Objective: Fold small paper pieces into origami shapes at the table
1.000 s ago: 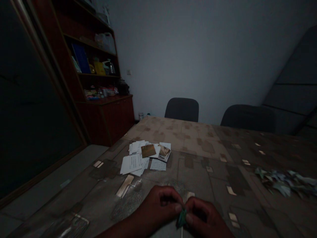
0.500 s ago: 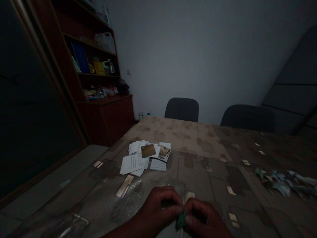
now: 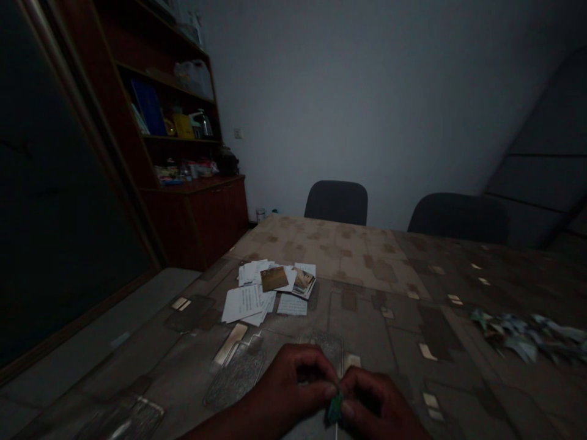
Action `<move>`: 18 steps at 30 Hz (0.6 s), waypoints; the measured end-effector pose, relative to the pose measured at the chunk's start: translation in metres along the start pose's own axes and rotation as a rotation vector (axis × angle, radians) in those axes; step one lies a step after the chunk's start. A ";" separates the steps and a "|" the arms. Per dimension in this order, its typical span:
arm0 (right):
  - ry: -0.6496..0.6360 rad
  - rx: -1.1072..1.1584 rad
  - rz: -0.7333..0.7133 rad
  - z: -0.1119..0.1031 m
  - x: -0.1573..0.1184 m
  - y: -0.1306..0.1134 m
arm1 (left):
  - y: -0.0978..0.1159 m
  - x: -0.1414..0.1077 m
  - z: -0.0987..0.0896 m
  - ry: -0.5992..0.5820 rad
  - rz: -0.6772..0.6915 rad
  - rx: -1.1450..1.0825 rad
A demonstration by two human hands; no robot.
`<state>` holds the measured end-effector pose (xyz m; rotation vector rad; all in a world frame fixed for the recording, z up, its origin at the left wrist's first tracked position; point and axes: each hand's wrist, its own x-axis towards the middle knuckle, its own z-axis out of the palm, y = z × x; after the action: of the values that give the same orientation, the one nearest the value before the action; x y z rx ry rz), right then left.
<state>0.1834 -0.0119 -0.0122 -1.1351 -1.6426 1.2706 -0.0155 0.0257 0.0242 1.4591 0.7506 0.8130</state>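
Both hands meet at the near edge of the view, over the patterned tablecloth. My left hand is closed, its thumb and forefinger pinching the top of a small green piece that looks like folded paper. From the other side, my right hand grips the same piece between thumb and fingertips. Fingers cover part of it, and the dim light hides its exact shape.
White printed cards and picture cards lie in a loose pile ahead. A heap of crumpled or folded paper pieces sits at the right. Beyond the table stand two chairs; a red-brown cabinet is at the left.
The green piece has tilted slightly between my fingertips, and my right fingers have shifted a little. My hands stay in nearly the same place.
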 end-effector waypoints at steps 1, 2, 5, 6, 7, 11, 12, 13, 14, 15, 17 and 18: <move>0.001 -0.008 -0.003 0.000 0.000 0.001 | 0.000 -0.001 0.000 0.007 0.002 0.015; 0.002 -0.008 -0.007 0.000 0.000 0.001 | 0.000 -0.001 0.001 0.015 0.012 0.039; 0.007 0.015 -0.008 0.001 0.002 -0.002 | 0.001 -0.003 0.002 0.064 0.049 0.115; 0.013 0.029 -0.005 0.001 0.003 -0.003 | 0.001 -0.003 0.003 0.076 0.048 0.115; 0.014 0.043 -0.001 0.002 0.003 -0.005 | 0.001 -0.003 0.003 0.077 0.043 0.099; 0.013 0.090 0.004 0.002 0.005 -0.008 | 0.002 -0.002 0.002 0.027 0.024 -0.009; 0.014 0.096 0.003 0.002 0.005 -0.008 | 0.003 -0.001 0.002 0.031 0.017 -0.014; 0.014 0.100 0.002 0.003 0.005 -0.007 | 0.003 -0.001 0.002 0.039 0.008 -0.007; 0.018 0.102 0.002 0.003 0.005 -0.007 | 0.004 -0.001 0.002 0.047 0.001 0.002; 0.023 0.104 0.003 0.002 0.005 -0.007 | 0.005 -0.001 0.002 0.051 -0.002 0.012; 0.030 0.096 0.003 0.002 0.004 -0.007 | 0.005 -0.001 0.002 0.056 0.004 0.031; 0.031 0.090 0.001 0.002 0.004 -0.007 | 0.005 -0.001 0.002 0.058 0.011 0.043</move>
<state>0.1786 -0.0095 -0.0053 -1.0961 -1.5465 1.3084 -0.0144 0.0230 0.0290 1.4843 0.8087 0.8550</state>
